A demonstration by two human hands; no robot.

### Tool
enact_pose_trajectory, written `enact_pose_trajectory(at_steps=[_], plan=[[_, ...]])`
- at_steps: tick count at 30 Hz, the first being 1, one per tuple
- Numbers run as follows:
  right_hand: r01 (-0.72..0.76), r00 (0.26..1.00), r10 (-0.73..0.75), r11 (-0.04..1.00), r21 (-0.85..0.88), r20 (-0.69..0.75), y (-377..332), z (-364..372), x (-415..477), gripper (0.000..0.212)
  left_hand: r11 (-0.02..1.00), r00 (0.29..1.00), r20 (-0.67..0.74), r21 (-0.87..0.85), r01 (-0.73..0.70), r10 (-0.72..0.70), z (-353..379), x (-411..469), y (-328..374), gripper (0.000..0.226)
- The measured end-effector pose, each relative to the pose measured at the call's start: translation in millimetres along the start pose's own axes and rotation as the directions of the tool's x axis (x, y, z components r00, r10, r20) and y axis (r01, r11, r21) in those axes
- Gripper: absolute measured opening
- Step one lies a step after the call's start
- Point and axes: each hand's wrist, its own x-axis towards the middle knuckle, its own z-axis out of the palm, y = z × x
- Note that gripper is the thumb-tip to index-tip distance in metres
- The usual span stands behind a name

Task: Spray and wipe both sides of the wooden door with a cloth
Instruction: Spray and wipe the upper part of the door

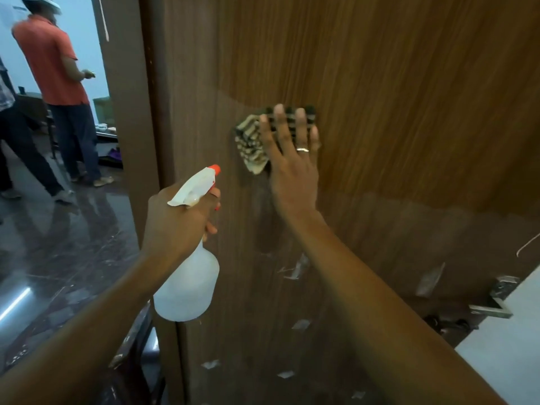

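We see our right hand (292, 159) at the centre with its fingers straight and spread, pressing a checked cloth (251, 144) flat against the wooden door (394, 83). The door fills the view from 12 to 5 o'clock. At 7 o'clock our left hand (178, 220) is wrapped around the neck of a white spray bottle (190, 285), whose orange nozzle (215, 168) points towards the cloth. A metal door handle (493, 306) sits at 4 o'clock. At 10 o'clock a person in an orange shirt (49, 59) stands on the dark glossy floor (58, 252).
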Motion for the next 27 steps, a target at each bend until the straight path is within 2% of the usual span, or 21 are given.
enact_pose_trajectory(at_steps=[3,6,9,11,13,15,18,20,22,24,27], plan=[[0.16,0.977,-0.157,0.987,-0.014,0.142,-16,9,-19,0.061,0.999,0.999,0.04,0.012,-0.034,0.033,-14,14,-10,0.01],[0.179,0.962,-0.156,0.98,-0.084,0.225,-7,4,-51,0.059,1.0,0.996,0.081,0.013,-0.022,0.021,-27,29,-22,0.024],[0.006,0.983,0.02,0.989,-0.145,0.183,-4,-7,-46,0.06,1.0,0.991,0.131,-0.018,0.002,0.001,-37,40,-30,0.042],[-0.175,0.977,0.188,0.976,-0.127,0.098,-13,-9,-19,0.062,1.0,0.99,0.137,-0.009,-0.015,0.017,-42,44,-34,0.034],[-0.26,0.964,0.263,0.962,-0.08,0.027,-30,-7,15,0.062,0.999,0.992,0.118,-0.008,-0.033,0.034,-47,47,-37,0.022],[-0.216,0.976,0.217,0.975,-0.051,0.005,-49,0,39,0.06,0.998,0.991,0.119,-0.023,-0.057,0.06,-52,50,-41,0.016],[-0.014,0.998,0.017,0.998,-0.059,0.059,-72,15,37,0.056,0.995,0.982,0.167,-0.067,-0.075,0.085,-58,58,-51,0.003],[0.121,0.984,-0.109,0.989,-0.086,0.139,-73,21,14,0.06,0.994,0.977,0.2,-0.085,-0.062,0.078,-63,64,-59,0.002],[0.171,0.968,-0.141,0.977,-0.13,0.21,-68,23,-12,0.068,0.994,0.972,0.225,-0.098,-0.048,0.069,-71,72,-68,0.013],[0.102,0.969,-0.058,0.98,-0.173,0.239,-56,15,-31,0.07,0.995,0.968,0.248,-0.103,-0.019,0.044,-69,74,-73,0.021],[-0.128,0.973,0.157,0.977,-0.169,0.169,-67,8,-11,0.063,0.99,0.964,0.264,-0.139,0.007,0.03,-78,81,-81,0.052]])
